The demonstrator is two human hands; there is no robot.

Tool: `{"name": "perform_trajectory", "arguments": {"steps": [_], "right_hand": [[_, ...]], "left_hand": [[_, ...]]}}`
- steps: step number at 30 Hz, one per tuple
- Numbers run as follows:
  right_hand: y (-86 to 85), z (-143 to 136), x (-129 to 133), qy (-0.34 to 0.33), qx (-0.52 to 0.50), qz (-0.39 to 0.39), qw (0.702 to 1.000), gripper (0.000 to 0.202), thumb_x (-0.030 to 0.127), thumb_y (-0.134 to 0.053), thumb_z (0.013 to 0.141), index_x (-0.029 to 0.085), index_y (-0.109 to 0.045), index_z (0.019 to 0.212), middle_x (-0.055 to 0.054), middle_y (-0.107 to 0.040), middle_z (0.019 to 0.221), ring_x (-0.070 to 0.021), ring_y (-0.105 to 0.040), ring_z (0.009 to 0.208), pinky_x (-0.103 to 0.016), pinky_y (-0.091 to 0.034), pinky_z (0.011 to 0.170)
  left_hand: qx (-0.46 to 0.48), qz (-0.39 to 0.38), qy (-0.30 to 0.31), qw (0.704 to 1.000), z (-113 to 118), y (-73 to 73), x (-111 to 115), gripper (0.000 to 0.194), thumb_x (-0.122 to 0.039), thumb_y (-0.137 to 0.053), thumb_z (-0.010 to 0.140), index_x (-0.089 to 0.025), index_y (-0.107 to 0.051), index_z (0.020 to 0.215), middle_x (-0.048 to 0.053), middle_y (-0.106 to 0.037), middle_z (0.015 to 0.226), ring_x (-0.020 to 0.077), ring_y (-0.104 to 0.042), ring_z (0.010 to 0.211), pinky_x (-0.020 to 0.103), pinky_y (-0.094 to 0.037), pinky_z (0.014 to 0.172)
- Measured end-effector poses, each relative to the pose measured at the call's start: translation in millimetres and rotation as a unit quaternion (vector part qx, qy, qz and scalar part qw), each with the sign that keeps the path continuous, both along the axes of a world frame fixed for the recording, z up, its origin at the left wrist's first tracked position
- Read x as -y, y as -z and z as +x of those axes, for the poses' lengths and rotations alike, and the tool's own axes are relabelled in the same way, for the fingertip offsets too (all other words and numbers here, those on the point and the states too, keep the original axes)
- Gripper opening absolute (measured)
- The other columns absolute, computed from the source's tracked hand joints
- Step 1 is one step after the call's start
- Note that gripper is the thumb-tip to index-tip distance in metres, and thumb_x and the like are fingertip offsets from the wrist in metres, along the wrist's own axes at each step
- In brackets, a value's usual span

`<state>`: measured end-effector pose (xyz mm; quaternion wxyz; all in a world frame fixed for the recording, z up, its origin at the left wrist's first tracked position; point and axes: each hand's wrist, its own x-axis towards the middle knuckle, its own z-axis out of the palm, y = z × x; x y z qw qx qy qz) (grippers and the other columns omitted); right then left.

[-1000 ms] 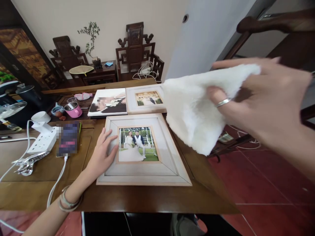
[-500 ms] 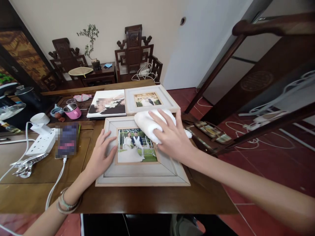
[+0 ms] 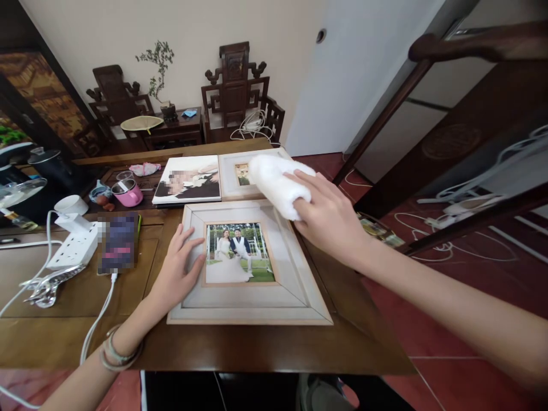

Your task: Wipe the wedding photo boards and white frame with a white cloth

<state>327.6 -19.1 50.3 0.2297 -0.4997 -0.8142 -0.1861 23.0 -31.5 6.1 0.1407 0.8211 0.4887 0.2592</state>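
Observation:
A white picture frame [image 3: 252,297] with a photo of two people seated on a swing lies flat on the wooden table [image 3: 205,348]. My left hand [image 3: 180,268] rests on its left border, fingers spread. In my right hand [image 3: 327,214] is a folded white cloth [image 3: 278,182], raised above the upper right corner of this frame. The cloth hides part of a second white picture frame [image 3: 229,177] lying behind the first. Left of that second one is a white-edged photo panel [image 3: 188,180].
On the left are a charging phone [image 3: 119,242], a white power strip [image 3: 79,245] with cables, a pink cup [image 3: 127,194] and a black kettle [image 3: 49,168]. A dark wooden chair [image 3: 235,85] stands by the wall. Wooden rails [image 3: 385,120] rise on the right.
My right hand has lifted the cloth off the near picture frame and moved it up and slightly right. My left hand stays on the frame's left border.

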Motion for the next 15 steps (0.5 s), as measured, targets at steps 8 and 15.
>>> {"name": "perform_trajectory", "arguments": {"steps": [8, 15], "right_hand": [[30.1, -28.1, 4.2, -0.062, 0.094, -0.101, 0.988, 0.025, 0.002, -0.060, 0.065, 0.012, -0.072, 0.085, -0.017, -0.039, 0.147, -0.0384, -0.032, 0.135, -0.060, -0.027, 0.109], [30.1, -45.7, 42.2, -0.094, 0.098, -0.155, 0.979, 0.025, 0.006, -0.058, 0.070, 0.014, -0.072, 0.089, -0.020, -0.051, 0.136, -0.0381, -0.044, 0.127, -0.061, -0.035, 0.102]], "left_hand": [[0.004, -0.004, 0.000, 1.000, 0.3, -1.5, 0.6, 0.030, -0.032, -0.048, 0.092, -0.020, -0.057, 0.118, 0.011, -0.042, 0.145, 0.0277, -0.018, 0.145, 0.053, -0.024, 0.114], [0.001, 0.004, 0.001, 1.000, 0.0, 1.1, 0.0, 0.030, -0.031, -0.048, 0.092, -0.020, -0.057, 0.118, 0.011, -0.042, 0.145, 0.0283, -0.018, 0.145, 0.054, -0.024, 0.114]]}}
